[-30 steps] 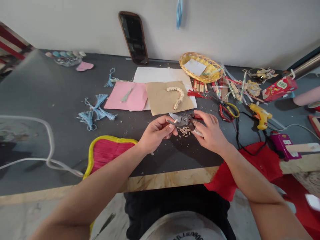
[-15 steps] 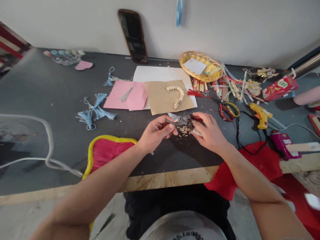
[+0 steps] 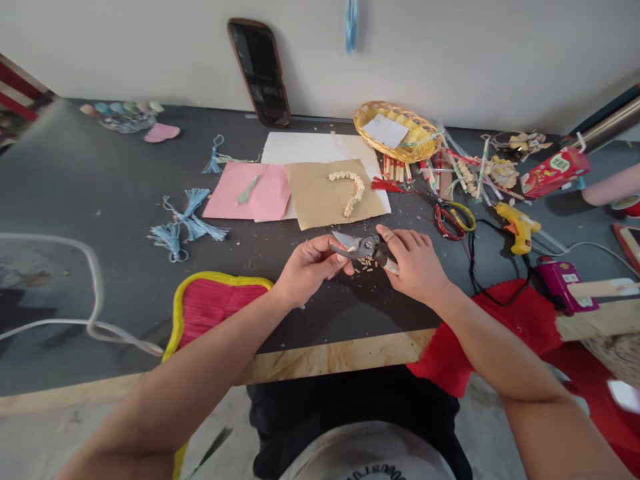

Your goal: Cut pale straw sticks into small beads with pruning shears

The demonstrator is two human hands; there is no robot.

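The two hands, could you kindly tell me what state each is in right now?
Left hand: closed, apparently pinching a small pale stick between the shears' blades.
Right hand: closed, holding the shears.

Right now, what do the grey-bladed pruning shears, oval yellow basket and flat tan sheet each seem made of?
Grey-bladed pruning shears: probably mostly steel, judging by the dull metallic sheen.
Oval yellow basket: wicker or plastic, perhaps slightly glossy; interlaced strips show.
Flat tan sheet: likely matte paper; it looks thin, without shine.

Both forearms (image 3: 227, 343) angle inward; the left grip (image 3: 314, 268) pinches; the right grip (image 3: 416, 263) curls, knuckles upward.
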